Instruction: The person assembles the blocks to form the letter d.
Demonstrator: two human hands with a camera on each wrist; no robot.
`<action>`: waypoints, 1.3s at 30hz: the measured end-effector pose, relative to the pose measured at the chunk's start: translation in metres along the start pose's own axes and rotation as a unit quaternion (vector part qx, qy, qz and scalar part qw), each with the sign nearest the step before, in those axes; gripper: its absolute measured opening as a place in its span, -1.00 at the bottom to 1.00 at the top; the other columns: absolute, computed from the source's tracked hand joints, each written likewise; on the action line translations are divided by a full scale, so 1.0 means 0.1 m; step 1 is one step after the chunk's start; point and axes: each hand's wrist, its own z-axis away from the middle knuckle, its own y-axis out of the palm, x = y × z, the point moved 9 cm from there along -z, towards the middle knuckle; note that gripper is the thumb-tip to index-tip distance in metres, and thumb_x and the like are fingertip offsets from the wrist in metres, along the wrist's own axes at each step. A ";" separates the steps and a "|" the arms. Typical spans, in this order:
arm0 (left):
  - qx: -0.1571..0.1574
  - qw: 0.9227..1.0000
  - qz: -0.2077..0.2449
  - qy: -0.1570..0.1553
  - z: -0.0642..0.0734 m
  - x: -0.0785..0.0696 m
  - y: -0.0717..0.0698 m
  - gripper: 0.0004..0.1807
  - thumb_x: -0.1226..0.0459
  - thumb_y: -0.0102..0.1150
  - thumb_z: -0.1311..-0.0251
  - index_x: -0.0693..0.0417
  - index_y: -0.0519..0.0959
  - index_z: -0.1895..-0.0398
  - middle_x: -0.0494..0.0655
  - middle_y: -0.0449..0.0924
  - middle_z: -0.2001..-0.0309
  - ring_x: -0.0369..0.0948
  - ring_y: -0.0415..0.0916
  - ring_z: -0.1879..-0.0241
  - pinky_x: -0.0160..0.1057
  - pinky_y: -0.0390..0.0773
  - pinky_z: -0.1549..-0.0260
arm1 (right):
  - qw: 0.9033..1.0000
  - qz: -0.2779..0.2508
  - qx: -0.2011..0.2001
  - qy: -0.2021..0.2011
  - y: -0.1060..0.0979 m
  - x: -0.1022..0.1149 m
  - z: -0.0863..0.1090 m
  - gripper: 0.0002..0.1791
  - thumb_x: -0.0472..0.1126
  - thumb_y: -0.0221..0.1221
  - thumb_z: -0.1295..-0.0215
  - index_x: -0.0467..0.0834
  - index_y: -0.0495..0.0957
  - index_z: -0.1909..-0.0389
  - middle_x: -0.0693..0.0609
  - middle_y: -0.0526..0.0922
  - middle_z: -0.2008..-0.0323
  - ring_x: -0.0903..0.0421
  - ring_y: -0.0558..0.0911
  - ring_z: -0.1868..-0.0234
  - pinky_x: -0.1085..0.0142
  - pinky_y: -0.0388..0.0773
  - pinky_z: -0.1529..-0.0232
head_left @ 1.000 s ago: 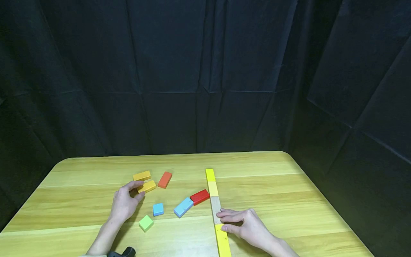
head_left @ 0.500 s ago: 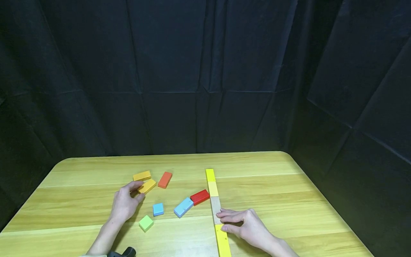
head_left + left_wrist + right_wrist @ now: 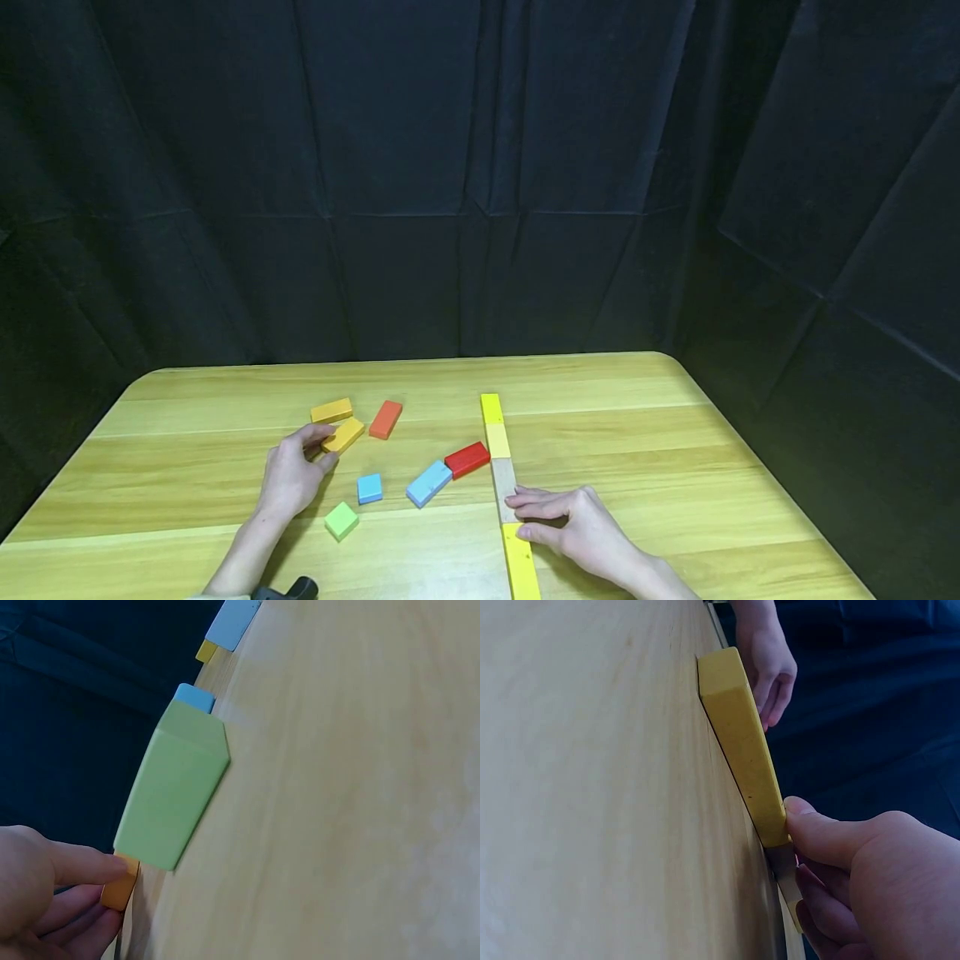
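Note:
In the head view, my left hand pinches the nearer orange block, which lies flat on the table. The left wrist view shows thumb and fingers on either side of this orange block. Over at the row of blocks, my right hand rests along the right side. Its fingers touch the grey block and its thumb touches the long yellow block. Farther up the same row lie a cream block and a bright yellow block.
A second orange block and an orange-red block lie near the left hand. Between the hands are a small blue block, a green block, a longer blue block and a red block by the row.
The orange block in my left hand has turned slightly, its far end tipping away from me, since a second ago. My right hand and the row have stayed put.

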 end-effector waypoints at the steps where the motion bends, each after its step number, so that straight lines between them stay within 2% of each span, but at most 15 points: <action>1: 0.001 1.000 0.000 -0.001 0.00 0.00 0.00 -0.62 0.51 0.31 -0.14 0.34 0.59 -0.06 0.30 0.64 -0.04 0.15 0.61 -0.07 -0.01 0.62 -0.08 | 1.000 0.000 0.000 0.001 0.00 0.00 0.00 -0.65 0.10 0.33 -0.23 0.03 0.76 0.05 0.32 0.69 -0.06 0.15 0.61 -0.21 0.39 0.46 -0.25; 11: 0.007 1.000 0.019 -0.011 0.00 -0.01 0.00 -0.59 0.51 0.32 -0.12 0.37 0.56 -0.08 0.30 0.63 -0.05 0.12 0.59 -0.08 -0.09 0.63 -0.07 | 1.000 0.000 0.002 0.007 0.00 0.01 0.00 -0.65 0.10 0.34 -0.22 0.03 0.76 0.05 0.32 0.68 -0.06 0.15 0.61 -0.21 0.39 0.45 -0.25; 22: 0.001 1.000 0.017 -0.016 -0.02 0.03 0.01 -0.54 0.44 0.37 -0.11 0.34 0.55 -0.12 0.25 0.65 -0.03 0.07 0.61 -0.05 -0.12 0.65 -0.04 | 1.000 0.005 -0.004 -0.011 -0.01 0.03 0.00 -0.68 0.06 0.34 -0.23 0.00 0.76 0.07 0.29 0.70 -0.05 0.13 0.62 -0.20 0.39 0.47 -0.24; 29: -0.004 1.000 0.016 -0.019 -0.01 0.02 0.01 -0.52 0.44 0.33 -0.11 0.33 0.53 -0.15 0.25 0.65 -0.04 0.07 0.62 -0.04 -0.11 0.64 -0.04 | 1.000 0.012 -0.003 -0.010 -0.01 0.03 0.00 -0.66 0.10 0.33 -0.23 0.02 0.76 0.08 0.30 0.69 -0.05 0.14 0.63 -0.19 0.37 0.47 -0.24; 39: 0.006 0.999 0.031 -0.035 0.02 0.00 0.02 -0.50 0.42 0.30 -0.13 0.34 0.52 -0.18 0.23 0.64 -0.09 0.07 0.61 -0.06 -0.15 0.63 -0.06 | 1.000 0.008 -0.005 -0.014 -0.02 0.04 0.00 -0.65 0.10 0.33 -0.22 0.01 0.76 0.07 0.28 0.70 -0.05 0.14 0.63 -0.19 0.37 0.48 -0.24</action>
